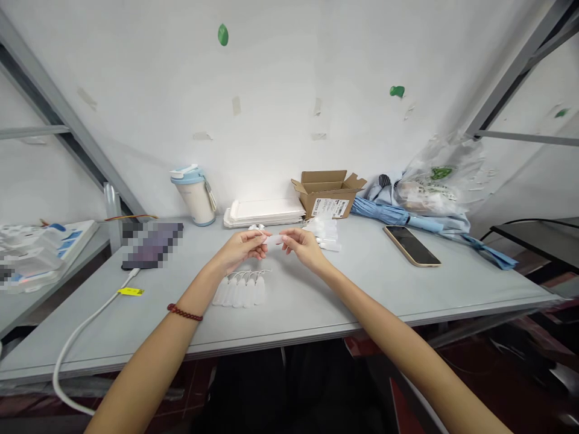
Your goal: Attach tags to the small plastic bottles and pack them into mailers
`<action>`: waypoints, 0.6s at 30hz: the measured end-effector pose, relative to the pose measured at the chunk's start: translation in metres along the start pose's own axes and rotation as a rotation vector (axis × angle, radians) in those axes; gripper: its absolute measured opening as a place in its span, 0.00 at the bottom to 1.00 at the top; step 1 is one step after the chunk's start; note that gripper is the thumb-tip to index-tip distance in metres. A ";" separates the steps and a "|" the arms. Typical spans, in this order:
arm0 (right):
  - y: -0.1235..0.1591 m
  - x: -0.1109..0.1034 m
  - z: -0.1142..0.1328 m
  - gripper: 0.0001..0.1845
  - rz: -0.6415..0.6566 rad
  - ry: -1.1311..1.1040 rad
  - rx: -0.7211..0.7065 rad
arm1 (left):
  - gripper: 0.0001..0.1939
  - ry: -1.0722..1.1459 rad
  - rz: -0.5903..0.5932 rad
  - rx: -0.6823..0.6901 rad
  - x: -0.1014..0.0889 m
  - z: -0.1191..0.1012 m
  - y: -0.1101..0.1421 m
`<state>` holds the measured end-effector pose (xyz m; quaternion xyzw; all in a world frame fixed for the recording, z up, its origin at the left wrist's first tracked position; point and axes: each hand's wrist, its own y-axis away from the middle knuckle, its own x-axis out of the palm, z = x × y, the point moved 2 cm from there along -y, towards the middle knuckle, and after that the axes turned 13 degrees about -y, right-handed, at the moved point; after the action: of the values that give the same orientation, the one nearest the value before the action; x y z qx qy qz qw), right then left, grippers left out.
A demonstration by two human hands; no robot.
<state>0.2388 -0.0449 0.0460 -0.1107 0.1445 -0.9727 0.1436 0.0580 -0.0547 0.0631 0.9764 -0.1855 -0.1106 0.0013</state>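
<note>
My left hand (239,248) and my right hand (305,247) meet above the middle of the table. Between their pinched fingertips is a small whitish, translucent tag (273,240), each hand gripping one end. Just below my left hand lies a row of several similar tags (239,293), side by side, with thin white strings at their upper ends. Behind my right hand sits a loose pile of the same pale pieces (325,229). A small white item (257,227) shows behind my left fingers, too small to make out.
At the back of the grey table (362,295) stand a blue-lidded cup (196,196), a stack of white trays (266,211) and an open cardboard box (328,196). Rightward lie a folded blue umbrella (384,211) and a phone (412,245). A cabled, partly blurred device (156,244) lies left.
</note>
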 end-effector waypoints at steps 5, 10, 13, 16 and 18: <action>0.000 -0.001 0.002 0.19 -0.008 -0.022 -0.008 | 0.19 -0.027 0.010 -0.078 0.001 0.001 -0.001; 0.001 0.000 0.003 0.20 -0.007 -0.019 0.019 | 0.18 -0.096 -0.005 -0.025 0.002 -0.002 0.001; 0.001 -0.001 0.003 0.21 -0.006 -0.014 0.059 | 0.15 -0.168 -0.059 0.043 0.002 -0.006 0.002; 0.001 -0.002 0.003 0.22 -0.021 -0.016 0.081 | 0.14 -0.212 -0.102 0.094 0.003 -0.009 0.003; 0.001 -0.002 0.003 0.22 -0.027 -0.021 0.080 | 0.15 -0.212 -0.114 0.105 0.004 -0.010 0.002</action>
<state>0.2416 -0.0462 0.0484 -0.1171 0.1022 -0.9784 0.1362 0.0629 -0.0588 0.0716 0.9669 -0.1345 -0.2033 -0.0758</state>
